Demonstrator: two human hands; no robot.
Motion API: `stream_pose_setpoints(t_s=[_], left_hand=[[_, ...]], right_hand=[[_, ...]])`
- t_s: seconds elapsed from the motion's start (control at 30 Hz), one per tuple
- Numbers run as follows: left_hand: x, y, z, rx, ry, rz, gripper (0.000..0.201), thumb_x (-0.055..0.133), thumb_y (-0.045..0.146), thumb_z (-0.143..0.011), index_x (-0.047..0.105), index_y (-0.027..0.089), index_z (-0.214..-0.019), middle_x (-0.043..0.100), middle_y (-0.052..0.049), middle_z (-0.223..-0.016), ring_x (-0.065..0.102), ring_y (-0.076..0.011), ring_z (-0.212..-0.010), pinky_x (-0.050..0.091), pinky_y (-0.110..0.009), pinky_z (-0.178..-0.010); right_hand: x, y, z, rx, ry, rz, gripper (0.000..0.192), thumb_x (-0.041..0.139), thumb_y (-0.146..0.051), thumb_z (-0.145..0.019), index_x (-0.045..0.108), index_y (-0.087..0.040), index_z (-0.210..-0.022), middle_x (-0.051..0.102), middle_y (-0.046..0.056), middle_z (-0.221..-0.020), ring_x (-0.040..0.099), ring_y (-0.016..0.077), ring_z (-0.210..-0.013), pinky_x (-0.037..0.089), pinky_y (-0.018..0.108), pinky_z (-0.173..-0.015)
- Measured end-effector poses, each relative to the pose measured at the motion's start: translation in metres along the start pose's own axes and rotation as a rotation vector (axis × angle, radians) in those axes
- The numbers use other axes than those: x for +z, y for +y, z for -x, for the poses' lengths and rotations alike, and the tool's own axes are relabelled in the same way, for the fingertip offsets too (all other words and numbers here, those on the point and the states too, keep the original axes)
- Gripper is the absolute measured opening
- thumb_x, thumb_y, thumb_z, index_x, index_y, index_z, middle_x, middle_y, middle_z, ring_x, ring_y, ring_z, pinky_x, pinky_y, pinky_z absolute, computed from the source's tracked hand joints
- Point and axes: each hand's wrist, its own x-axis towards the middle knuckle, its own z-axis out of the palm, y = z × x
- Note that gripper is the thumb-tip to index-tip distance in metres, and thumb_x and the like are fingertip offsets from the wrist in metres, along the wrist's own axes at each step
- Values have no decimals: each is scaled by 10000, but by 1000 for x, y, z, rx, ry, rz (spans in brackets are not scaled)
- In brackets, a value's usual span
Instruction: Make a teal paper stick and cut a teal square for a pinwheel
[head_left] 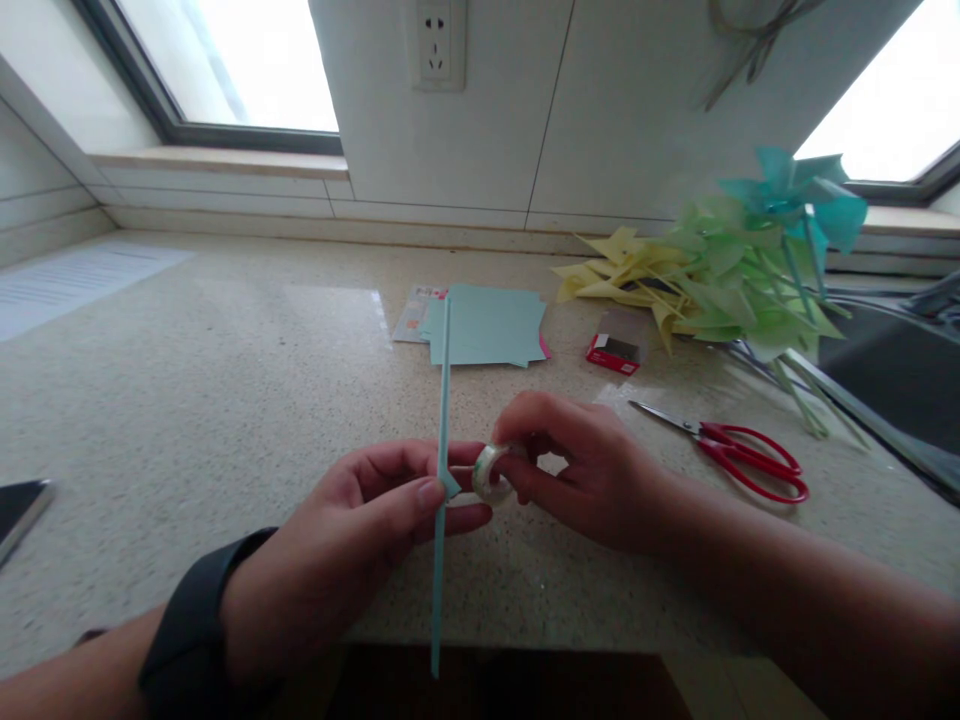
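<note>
You are in what looks like a kitchen. A pale, speckled, stone-like countertop [225,420] runs across in front of you, and at your far right a dark sink [892,375] is set into it, with what appears to be part of a metal tap [934,298]. Behind stands a white panelled wall [495,140] with a power socket [436,45], between two bright, dark-framed windows [255,70].

Left hand [360,520] pinching; right hand [581,470] curled, apparently gripping
</note>
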Motion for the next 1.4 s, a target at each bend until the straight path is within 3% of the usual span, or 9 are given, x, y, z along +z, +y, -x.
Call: stream_pose_setpoints(t_s=[0.13, 0.3, 0.43, 0.7, 0.8, 0.93, 1.13, 1.27, 1.4], left_hand=[[2, 0, -1, 29, -17, 20, 165, 831, 252, -814, 809, 190, -966, 810, -63, -1051, 745, -175, -1012, 566, -216, -920], [3, 1, -1, 35, -48, 54, 129, 810, 225, -835, 808, 198, -961, 812, -47, -1046, 752, -173, -1009, 569, -198, -909], [2, 1, -1, 49, -56, 71, 88, 793, 196, -845, 808, 203, -931, 780, -37, -1168, 745, -187, -1032, 588, -227, -908], [0, -1, 1, 64, -19, 16, 87, 823, 248, -819, 810, 202, -892, 776, -39, -1178, 726, -167, -1025, 588, -219, -896], [-1, -1, 2, 61, 4, 7, 76, 825, 250, -816, 809, 203, -873, 767, -36, -1198, 723, -163, -1006, 592, -233, -897], [-1, -2, 0, 87, 30, 13, 49, 795, 215, -845, 802, 196, -890, 727, -38, -1285, 690, -186, -1128, 566, -246, -959], [0, -3, 0, 50, -28, 38, 83, 776, 198, -863, 786, 178, -943, 703, -66, -1324, 715, -235, -1116, 564, -301, -987], [0, -3, 0, 43, -5, 55, 54, 770, 191, -869, 783, 167, -915, 698, -56, -1333, 730, -187, -1070, 548, -241, -976], [1, -2, -1, 46, 44, 22, 68, 782, 210, -857, 781, 155, -897, 743, -60, -1241, 722, -149, -1026, 532, -205, -954]], right_hand=[[-2, -2, -4, -68, -45, -33, 272, 543, -73, -954, 698, -172, -1154, 700, 57, -950, 667, 102, -741, 530, 216, -651], [-1, -5, -3, 13, 10, -12, 146, 598, -106, -936, 705, -151, -1024, 739, 24, -794, 688, 100, -625, 528, 204, -575], [3, -3, -1, 118, 43, -32, 94, 611, -107, -900, 649, -164, -965, 683, -33, -632, 652, 86, -490, 477, 174, -479], [5, 1, -2, 286, 7, -88, 88, 577, -201, -916, 492, -209, -895, 606, -58, -603, 582, 91, -479, 405, 180, -441], [3, 1, -4, 277, 62, 26, 177, 654, -285, -891, 514, -200, -826, 573, -39, -628, 523, 96, -522, 372, 215, -466], [6, 3, -3, 298, 73, -110, 193, 651, -277, -892, 472, -216, -853, 509, -57, -670, 465, 84, -518, 352, 222, -464], [8, 2, 0, 317, -8, -273, 155, 570, -127, -870, 465, -227, -923, 549, -42, -741, 562, 107, -577, 411, 232, -499], [4, 1, -2, 210, -40, -126, 210, 604, -19, -767, 550, -197, -865, 558, -1, -893, 550, 115, -712, 443, 257, -609], [-2, -3, -5, 213, -125, -135, 144, 613, -63, -812, 564, -175, -889, 541, 26, -959, 548, 133, -784, 468, 281, -678]])
